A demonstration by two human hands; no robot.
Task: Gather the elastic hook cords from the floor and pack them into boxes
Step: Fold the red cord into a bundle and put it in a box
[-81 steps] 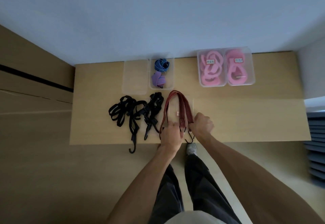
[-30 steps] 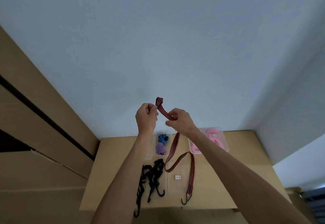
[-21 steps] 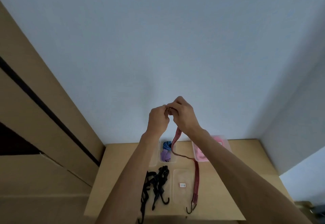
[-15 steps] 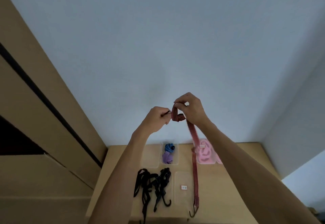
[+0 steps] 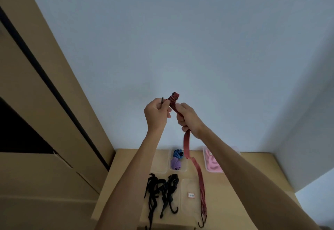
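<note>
Nearest, the red cord's [image 5: 200,181] free end hangs with its black hook [image 5: 202,222] dangling at the front edge of the wooden board [image 5: 240,181], beside an empty clear box [image 5: 188,206] that probably waits to receive it. The black cords [image 5: 162,190] lie in a heap just left of that box. Farther back stand a box of blue and purple cords [image 5: 178,160] and a box of pink ones [image 5: 212,163]. Raised before the wall, the left hand [image 5: 156,112] pinches the cord's upper hook end, fingers curled on it, while the right hand [image 5: 188,117] has its fingers wrapped round the strap just below, apparently winding it into a compact bundle that will fit.
</note>
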